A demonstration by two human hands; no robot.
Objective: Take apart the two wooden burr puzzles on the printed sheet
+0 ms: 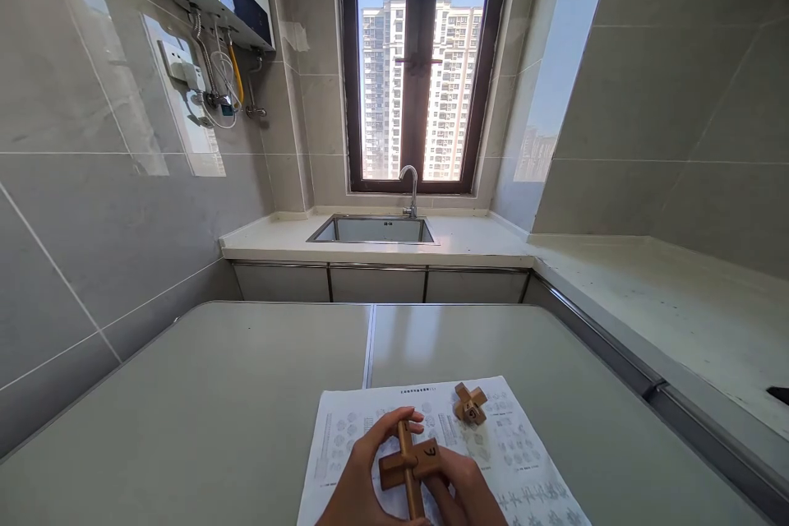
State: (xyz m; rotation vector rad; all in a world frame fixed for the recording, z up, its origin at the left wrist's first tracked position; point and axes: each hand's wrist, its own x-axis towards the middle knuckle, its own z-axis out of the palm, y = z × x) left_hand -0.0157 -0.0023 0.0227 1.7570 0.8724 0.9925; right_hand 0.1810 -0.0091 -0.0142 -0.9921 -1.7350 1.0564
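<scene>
Both of my hands hold a cross-shaped wooden burr puzzle [394,470] above a printed sheet. My left hand [363,468] curves around its left side, fingers at the top of the round upright rod and thumb near its lower end. The right arm of the cross, a block with a dark mark, sits in the fingers of my right hand [462,486]. Beyond my hands, a smaller set of crossed wooden pieces [471,404] rests on the printed sheet [345,419], which shows rows of small diagrams. My hands hide the sheet's lower middle.
The sheet lies on a pale table [246,394] with a seam down its middle. Past the table are a counter [481,237] with a sink [370,230] and faucet [412,189], under a window. Another counter [690,304] runs along the right.
</scene>
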